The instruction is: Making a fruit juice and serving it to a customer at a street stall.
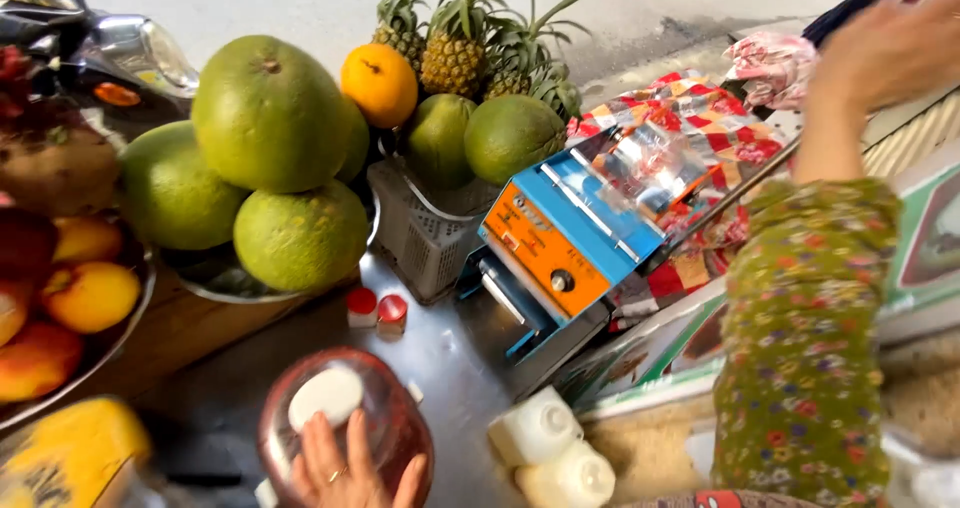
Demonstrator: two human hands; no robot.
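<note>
The left hand (345, 468) rests with spread fingers, a released grip, on the reddish clear plastic jar with a white lid (345, 423) low on the steel table (440, 353). The right hand (885, 53), in a flowered sleeve, is raised and blurred; its grip cannot be told. Just beyond stands the blue and orange sealing machine (560, 243), and big green pomelos (265, 118) lie further left.

Left hand (345, 468) on jar (345, 423) (reddish) — green pomelos (268, 113) behind.
</note>
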